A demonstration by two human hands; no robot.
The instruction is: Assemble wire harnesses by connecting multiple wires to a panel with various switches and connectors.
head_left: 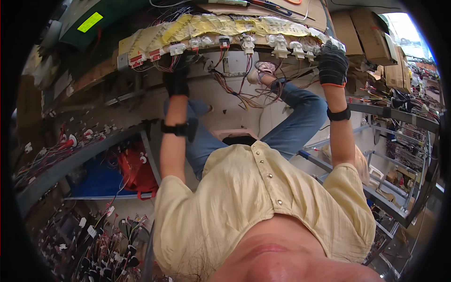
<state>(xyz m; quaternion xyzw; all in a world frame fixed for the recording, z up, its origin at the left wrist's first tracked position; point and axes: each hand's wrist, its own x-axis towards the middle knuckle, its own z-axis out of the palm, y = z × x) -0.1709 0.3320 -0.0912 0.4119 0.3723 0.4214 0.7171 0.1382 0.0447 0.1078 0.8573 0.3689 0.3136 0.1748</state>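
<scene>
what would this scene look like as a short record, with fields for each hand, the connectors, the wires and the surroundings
left hand: black glove, just below the left part of the connector row; blurred, grip unclear
right hand: black glove with orange cuff edge, fingers up at the row's right end; grip unclear
connectors: mostly white, some red, lined along a yellow-covered strip
wires: multicoloured, hanging in a loose tangle between the hands
surroundings: cardboard boxes at upper right, metal rack at right
</scene>
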